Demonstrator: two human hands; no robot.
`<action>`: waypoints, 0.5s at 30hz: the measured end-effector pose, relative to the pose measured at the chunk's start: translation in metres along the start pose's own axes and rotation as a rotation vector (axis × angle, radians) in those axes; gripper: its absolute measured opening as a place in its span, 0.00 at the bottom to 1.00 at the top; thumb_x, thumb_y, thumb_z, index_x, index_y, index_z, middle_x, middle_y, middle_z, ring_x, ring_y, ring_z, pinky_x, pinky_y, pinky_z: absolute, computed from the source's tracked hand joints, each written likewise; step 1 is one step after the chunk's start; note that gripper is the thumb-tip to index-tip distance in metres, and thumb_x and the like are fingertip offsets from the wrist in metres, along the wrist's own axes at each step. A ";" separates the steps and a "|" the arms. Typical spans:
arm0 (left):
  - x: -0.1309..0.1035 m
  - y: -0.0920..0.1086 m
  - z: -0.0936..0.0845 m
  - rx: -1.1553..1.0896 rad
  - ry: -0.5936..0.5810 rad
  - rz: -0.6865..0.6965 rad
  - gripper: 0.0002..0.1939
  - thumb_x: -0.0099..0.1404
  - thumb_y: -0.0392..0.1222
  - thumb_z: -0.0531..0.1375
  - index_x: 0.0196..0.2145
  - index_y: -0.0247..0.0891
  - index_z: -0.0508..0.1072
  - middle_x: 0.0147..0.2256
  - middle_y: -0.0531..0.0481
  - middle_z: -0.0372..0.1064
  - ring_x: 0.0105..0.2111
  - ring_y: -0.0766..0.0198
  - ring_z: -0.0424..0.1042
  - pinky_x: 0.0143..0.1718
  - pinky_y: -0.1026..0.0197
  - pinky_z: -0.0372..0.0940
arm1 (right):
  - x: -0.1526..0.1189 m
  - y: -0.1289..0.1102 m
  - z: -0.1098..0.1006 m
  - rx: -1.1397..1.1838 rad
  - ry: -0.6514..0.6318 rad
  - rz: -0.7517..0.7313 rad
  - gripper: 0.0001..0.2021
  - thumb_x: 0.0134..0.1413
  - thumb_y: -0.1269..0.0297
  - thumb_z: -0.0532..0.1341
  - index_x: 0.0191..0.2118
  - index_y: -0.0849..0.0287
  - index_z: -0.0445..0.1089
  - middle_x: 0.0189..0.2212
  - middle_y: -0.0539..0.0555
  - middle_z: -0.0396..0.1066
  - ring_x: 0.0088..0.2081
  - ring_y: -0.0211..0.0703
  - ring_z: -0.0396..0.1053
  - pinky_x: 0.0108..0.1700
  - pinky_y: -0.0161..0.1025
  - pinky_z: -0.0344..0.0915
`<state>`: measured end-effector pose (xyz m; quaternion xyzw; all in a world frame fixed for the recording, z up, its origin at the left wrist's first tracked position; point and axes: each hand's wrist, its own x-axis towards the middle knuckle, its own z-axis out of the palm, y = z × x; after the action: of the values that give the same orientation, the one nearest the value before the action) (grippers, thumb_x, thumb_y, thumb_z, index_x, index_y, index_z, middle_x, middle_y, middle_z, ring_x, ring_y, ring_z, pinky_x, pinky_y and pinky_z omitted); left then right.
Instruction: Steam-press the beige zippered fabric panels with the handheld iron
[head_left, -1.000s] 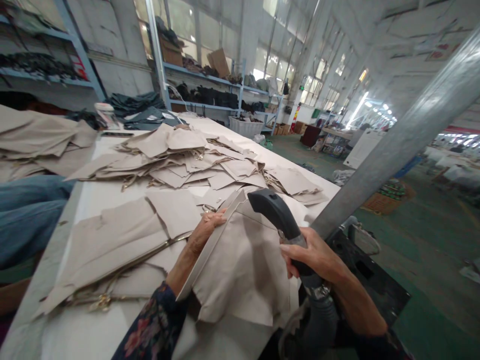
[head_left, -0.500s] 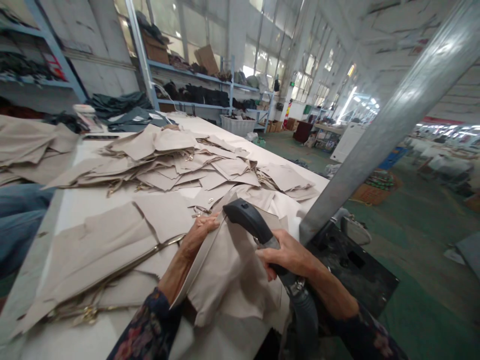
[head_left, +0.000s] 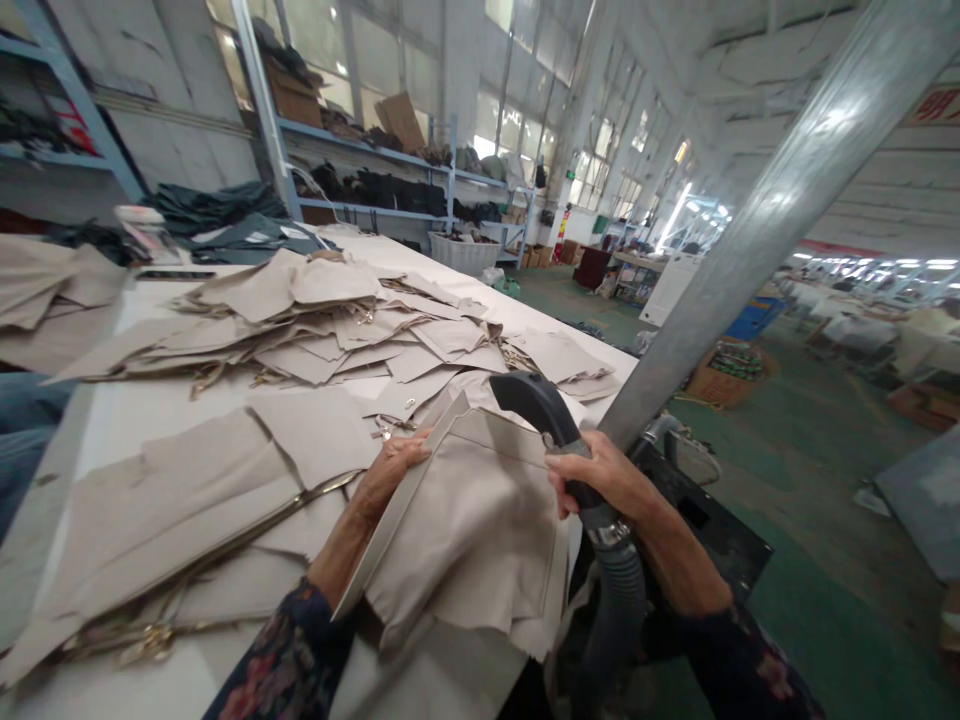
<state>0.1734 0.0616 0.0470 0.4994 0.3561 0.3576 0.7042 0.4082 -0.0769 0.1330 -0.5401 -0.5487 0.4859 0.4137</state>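
Note:
My left hand (head_left: 399, 465) is closed on the left edge of a beige fabric piece (head_left: 472, 500), which hangs over the near side of the table. Wrapped in my right hand (head_left: 596, 475) is a black vacuum hose handle (head_left: 532, 400), its curved nozzle pointing left above the fabric's top right part. A ribbed hose (head_left: 619, 590) runs down from the handle. Left of my left arm lie more beige pieces (head_left: 180, 500) with a gold-coloured zipper (head_left: 300, 497) along one edge.
A heap of beige cut pieces (head_left: 322, 320) covers the middle of the white table (head_left: 420, 255). A slanting metal post (head_left: 720, 270) rises at the right, beside a black machine box (head_left: 697, 520). Someone's blue-clad leg (head_left: 30, 425) shows at the left edge.
The nozzle has moved right, from the fabric's left edge to above its top right part. The fabric now lies more spread between my hands. The view has shifted slightly to the right.

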 end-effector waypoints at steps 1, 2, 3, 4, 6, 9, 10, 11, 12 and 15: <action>-0.002 0.000 0.001 -0.003 -0.006 0.007 0.18 0.41 0.43 0.64 0.32 0.31 0.77 0.28 0.47 0.75 0.22 0.63 0.69 0.23 0.64 0.62 | -0.001 0.000 0.001 0.011 -0.020 0.006 0.13 0.51 0.60 0.60 0.21 0.64 0.65 0.13 0.48 0.64 0.15 0.35 0.64 0.23 0.35 0.67; -0.004 0.001 0.003 -0.007 -0.005 0.013 0.18 0.42 0.43 0.64 0.33 0.31 0.77 0.28 0.47 0.75 0.22 0.63 0.69 0.23 0.64 0.62 | -0.001 0.001 0.003 0.028 -0.044 0.016 0.13 0.50 0.61 0.60 0.21 0.64 0.65 0.13 0.48 0.64 0.15 0.35 0.64 0.22 0.35 0.67; -0.007 0.001 0.004 -0.011 0.002 0.017 0.18 0.42 0.43 0.64 0.33 0.31 0.77 0.27 0.48 0.74 0.21 0.64 0.69 0.23 0.65 0.62 | 0.000 0.001 0.007 0.050 -0.065 0.025 0.13 0.50 0.61 0.60 0.22 0.64 0.65 0.13 0.47 0.64 0.15 0.35 0.63 0.22 0.35 0.68; -0.009 0.001 0.006 -0.013 0.008 0.016 0.18 0.42 0.43 0.64 0.32 0.31 0.77 0.27 0.48 0.74 0.21 0.64 0.69 0.23 0.65 0.62 | 0.002 0.001 0.011 0.069 -0.086 0.034 0.12 0.49 0.62 0.61 0.22 0.64 0.65 0.13 0.47 0.64 0.15 0.35 0.63 0.22 0.35 0.68; -0.011 0.001 0.008 -0.016 0.011 0.025 0.18 0.43 0.43 0.63 0.32 0.31 0.77 0.27 0.47 0.74 0.22 0.63 0.69 0.24 0.64 0.62 | 0.008 0.000 0.019 0.077 -0.116 0.051 0.12 0.48 0.62 0.61 0.22 0.64 0.65 0.13 0.47 0.64 0.15 0.34 0.63 0.21 0.35 0.67; -0.010 0.000 0.009 -0.002 0.019 0.043 0.18 0.43 0.45 0.63 0.31 0.31 0.76 0.28 0.46 0.75 0.23 0.62 0.69 0.24 0.64 0.62 | 0.016 -0.002 0.021 0.038 -0.096 0.060 0.13 0.48 0.60 0.61 0.20 0.64 0.65 0.12 0.48 0.64 0.15 0.35 0.63 0.21 0.33 0.66; -0.008 -0.001 0.008 0.009 0.030 0.048 0.17 0.42 0.45 0.63 0.30 0.31 0.76 0.28 0.46 0.75 0.24 0.61 0.70 0.24 0.64 0.63 | 0.017 -0.003 0.018 0.026 -0.075 0.057 0.14 0.48 0.60 0.61 0.20 0.64 0.64 0.12 0.48 0.64 0.15 0.35 0.63 0.21 0.34 0.67; -0.006 -0.001 0.006 0.022 0.042 0.051 0.17 0.41 0.44 0.64 0.29 0.32 0.76 0.29 0.46 0.75 0.25 0.61 0.70 0.24 0.64 0.63 | 0.015 -0.004 0.012 0.015 -0.047 0.046 0.14 0.49 0.60 0.61 0.20 0.64 0.64 0.12 0.47 0.64 0.15 0.34 0.63 0.22 0.35 0.68; -0.004 -0.002 0.004 0.037 0.056 0.051 0.16 0.40 0.44 0.64 0.28 0.32 0.76 0.29 0.46 0.75 0.26 0.60 0.71 0.25 0.64 0.63 | 0.011 -0.005 0.005 0.005 -0.022 0.040 0.14 0.49 0.59 0.61 0.20 0.64 0.65 0.12 0.47 0.63 0.15 0.34 0.62 0.23 0.36 0.68; 0.004 -0.006 0.000 0.076 0.105 0.025 0.14 0.39 0.42 0.64 0.26 0.33 0.76 0.30 0.47 0.75 0.28 0.58 0.71 0.26 0.63 0.64 | -0.013 -0.006 -0.019 -0.049 0.034 0.047 0.14 0.50 0.59 0.60 0.22 0.64 0.65 0.12 0.48 0.63 0.16 0.36 0.64 0.23 0.35 0.68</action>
<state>0.1762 0.0638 0.0409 0.5106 0.3996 0.3782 0.6607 0.4271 -0.0884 0.1432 -0.5709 -0.5408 0.4725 0.3980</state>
